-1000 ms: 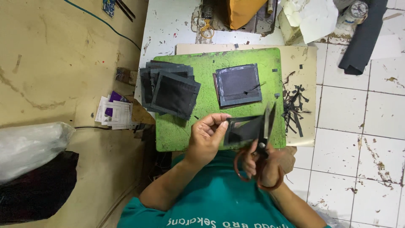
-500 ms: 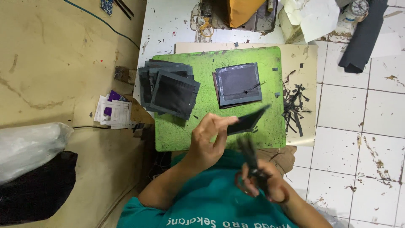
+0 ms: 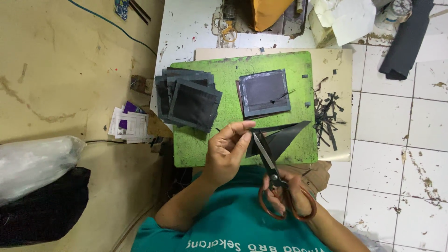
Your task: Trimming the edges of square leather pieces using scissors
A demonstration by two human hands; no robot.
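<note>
My left hand (image 3: pixel 229 151) pinches the near end of a dark piece of material (image 3: pixel 280 137), holding it just above the green cutting mat (image 3: pixel 205 140). My right hand (image 3: pixel 287 196) is closed through the orange handles of the scissors (image 3: pixel 270 163), whose blades bite into the piece's near edge. A stack of cut squares (image 3: pixel 189 100) lies at ten o'clock on the mat, a single square (image 3: pixel 265 92) at twelve, and trimmed scraps (image 3: pixel 326 119) at two, so I judge the work well underway, with this piece only partly trimmed. The piece's long axis runs from nine to three o'clock, its pointed tip towards two. The scissors point towards eleven.
</note>
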